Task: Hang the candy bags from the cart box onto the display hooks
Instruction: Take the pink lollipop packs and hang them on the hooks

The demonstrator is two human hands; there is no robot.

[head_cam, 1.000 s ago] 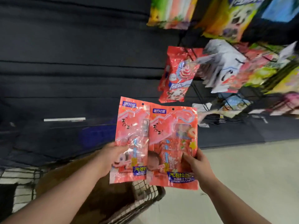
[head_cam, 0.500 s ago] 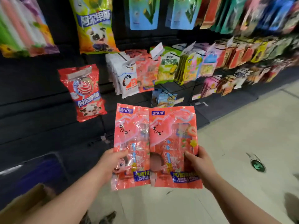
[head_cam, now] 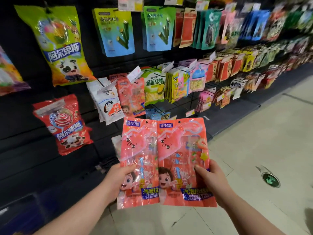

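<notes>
Head view: we are pinching left candy bag (head_cam: 139, 150) in left hand (head_cam: 116, 179), right candy bag (head_cam: 183, 150) in right hand (head_cam: 216, 181), fingers (head_cam: 199, 169) clamping lower edges, before the display (head_cam: 98, 65). Probably light, floppy, slick; regrip near top holes.

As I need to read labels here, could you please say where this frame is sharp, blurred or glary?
Head view: the left candy bag and right candy bag, in the left hand and right hand, are sharp, with glare on their film; head view: the far-right packs are blurred; head view: shelving bends with wide-angle distortion.
</notes>
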